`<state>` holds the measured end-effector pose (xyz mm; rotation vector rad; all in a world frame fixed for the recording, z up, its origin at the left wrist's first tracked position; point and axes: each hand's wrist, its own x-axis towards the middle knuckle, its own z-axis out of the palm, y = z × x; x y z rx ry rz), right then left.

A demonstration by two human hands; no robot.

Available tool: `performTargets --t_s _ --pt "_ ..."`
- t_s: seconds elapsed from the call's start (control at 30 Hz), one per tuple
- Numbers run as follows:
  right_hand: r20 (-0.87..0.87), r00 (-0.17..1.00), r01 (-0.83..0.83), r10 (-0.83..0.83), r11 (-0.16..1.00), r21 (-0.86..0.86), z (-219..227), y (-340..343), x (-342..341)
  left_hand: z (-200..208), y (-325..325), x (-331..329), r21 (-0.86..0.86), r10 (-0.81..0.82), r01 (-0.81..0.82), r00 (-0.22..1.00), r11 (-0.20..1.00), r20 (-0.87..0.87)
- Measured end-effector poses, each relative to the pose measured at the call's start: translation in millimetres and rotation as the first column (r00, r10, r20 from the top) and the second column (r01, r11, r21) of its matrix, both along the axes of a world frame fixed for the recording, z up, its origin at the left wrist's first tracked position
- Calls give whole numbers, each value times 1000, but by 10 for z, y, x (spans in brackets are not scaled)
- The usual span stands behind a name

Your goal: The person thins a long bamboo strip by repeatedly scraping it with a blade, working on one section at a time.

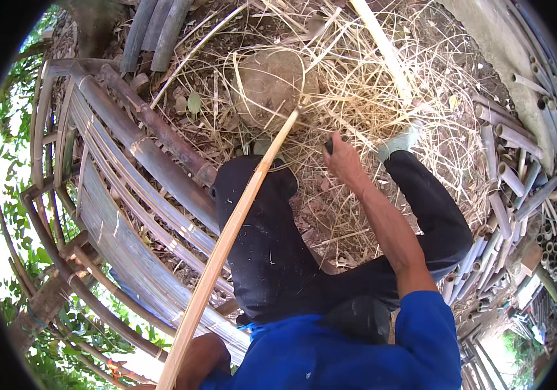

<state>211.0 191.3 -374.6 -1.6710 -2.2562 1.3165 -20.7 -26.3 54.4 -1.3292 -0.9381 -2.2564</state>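
A long pale bamboo strip (233,224) runs slantwise from the lower left edge, over my left thigh, up to a round flat stump (269,84). At the lower edge my left arm (207,357) lies against the strip; its hand is almost wholly cut off by the frame, so its fingers do not show. My right hand (345,161) is closed around a tool with a dark handle (329,146), right of the strip's far end and apart from it. The tool's working part is too blurred to make out.
Thin bamboo shavings (356,110) cover the ground ahead. On the left stands a slatted bamboo bench (129,227). Cut bamboo poles (512,143) are stacked at the right beside a concrete ledge (493,39). Another pale strip (382,49) lies at the top.
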Motion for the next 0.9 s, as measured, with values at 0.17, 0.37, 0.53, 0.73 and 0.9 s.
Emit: performTargets --t_s 0.17,0.37,0.53,0.73,0.9 --pt "127 992 -17 18 1000 -7 122 67 82 88 -119 -44 -18 -190 192 978 981 84" --pt "-145 988 -42 49 998 49 1392 -428 -99 5 25 136 -3 -394 399 907 917 152" --pt "-331 924 -127 192 970 207 2427 -1103 -275 -14 -159 180 -55 -53 66 978 996 200" --pt "-409 880 -140 242 954 265 2328 -1131 -426 -22 -141 221 -26 -122 128 978 991 168" --pt "-428 858 -179 284 946 269 2385 -1099 -411 -60 -165 206 -23 -173 182 963 983 205"
